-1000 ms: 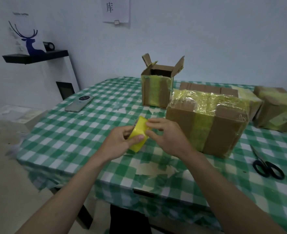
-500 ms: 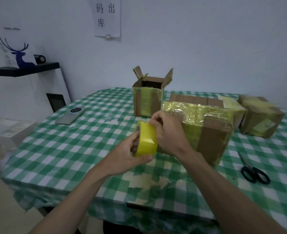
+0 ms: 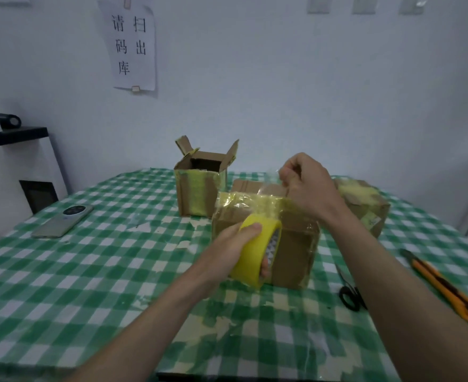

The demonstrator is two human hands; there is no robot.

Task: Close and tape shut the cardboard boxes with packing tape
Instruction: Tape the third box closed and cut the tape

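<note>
My left hand (image 3: 234,244) grips a yellow roll of packing tape (image 3: 255,252) in front of a closed, tape-wrapped cardboard box (image 3: 293,252). My right hand (image 3: 307,186) is raised above that box and pinches the free end of the tape, a clear strip (image 3: 268,197) stretched up from the roll. Behind, a smaller cardboard box (image 3: 197,188) stands with its top flaps open. Another taped box (image 3: 365,205) sits at the far right, partly hidden by my right arm.
A green checked cloth covers the table (image 3: 89,271). Black-handled scissors (image 3: 350,295) and an orange utility knife (image 3: 442,285) lie to the right. A phone (image 3: 63,220) lies at the left. A white cabinet (image 3: 20,172) stands by the wall.
My right hand has risen away from the roll, drawing out a strip of tape. My left hand moved the roll right, in front of the taped box. The camera tilted up.
</note>
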